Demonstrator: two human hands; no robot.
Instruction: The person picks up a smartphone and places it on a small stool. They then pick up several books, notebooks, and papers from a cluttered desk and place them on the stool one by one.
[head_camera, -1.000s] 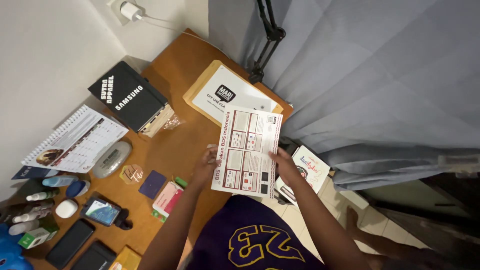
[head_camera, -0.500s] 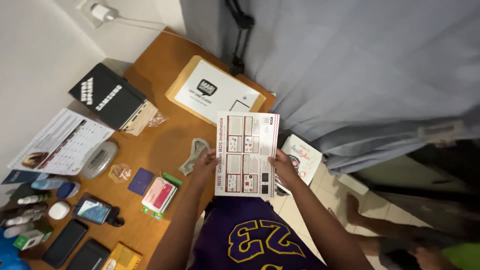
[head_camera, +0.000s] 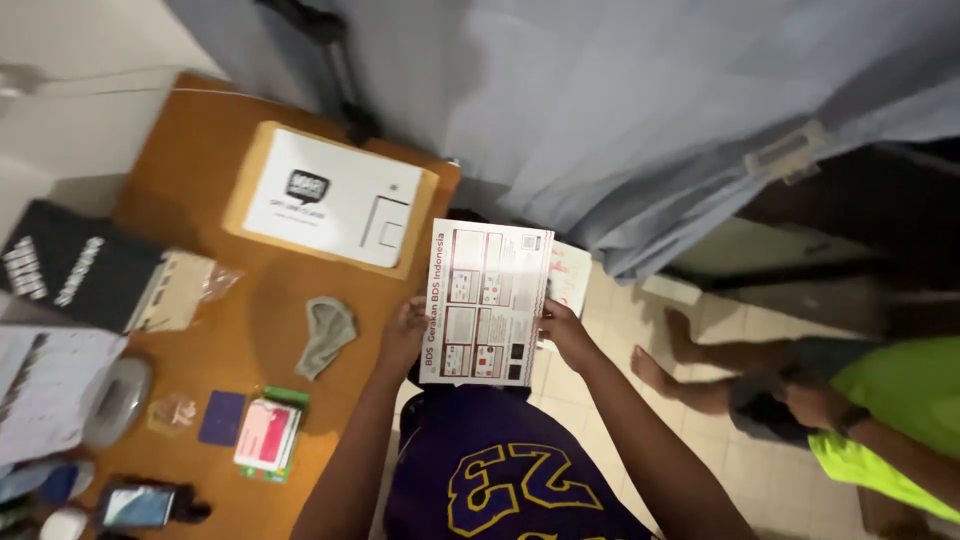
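I hold a white printed instruction sheet (head_camera: 484, 300) with red and black panels upright in front of my chest, over the right edge of the wooden desk (head_camera: 200, 170). My left hand (head_camera: 402, 332) grips its left edge and my right hand (head_camera: 565, 328) grips its lower right edge. A second white paper (head_camera: 570, 275) shows behind the sheet's right side. My dark purple jersey (head_camera: 500, 470) fills the bottom of the view.
On the desk lie a white and tan flat box (head_camera: 330, 195), a black box (head_camera: 75, 270), a grey cloth (head_camera: 327, 332), a pink and green card pack (head_camera: 266, 436), a dark blue square (head_camera: 221, 416) and a phone (head_camera: 135, 505). A grey curtain (head_camera: 640, 110) hangs behind. Another person in a bright green top (head_camera: 890, 410) sits on the tiled floor at right.
The view has swung to the right and the sheet now sits lower, past the desk's right edge. Both hands keep their hold. The person on the floor has come into view.
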